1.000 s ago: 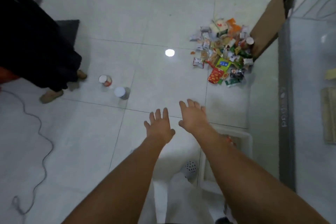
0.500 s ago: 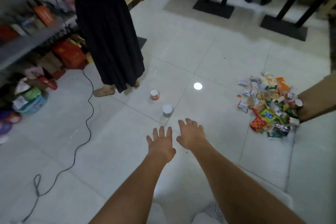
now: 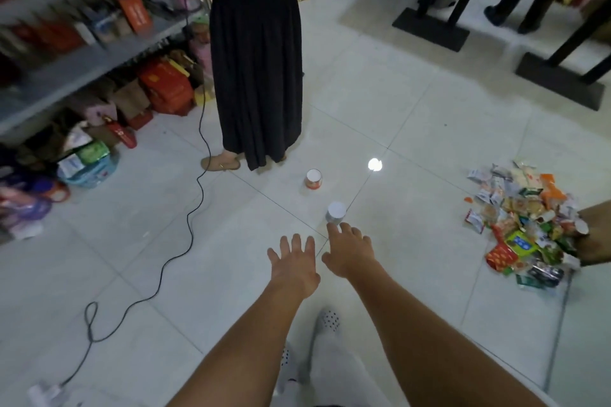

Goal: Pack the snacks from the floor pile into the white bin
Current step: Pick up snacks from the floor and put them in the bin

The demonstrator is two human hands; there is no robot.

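Forward since before, the right hand (image 3: 350, 253) now has fingertips at the can (image 3: 335, 212), contact unclear; left hand (image 3: 294, 263) just beside it. Both spread flat, holding nothing. Snack pile (image 3: 525, 225) lies well to their right.

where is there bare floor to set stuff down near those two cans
Bare tiles lie between the white-topped can and the snack pile, and between the black cable and the left hand. It is crowded at the pile and under the shelf.
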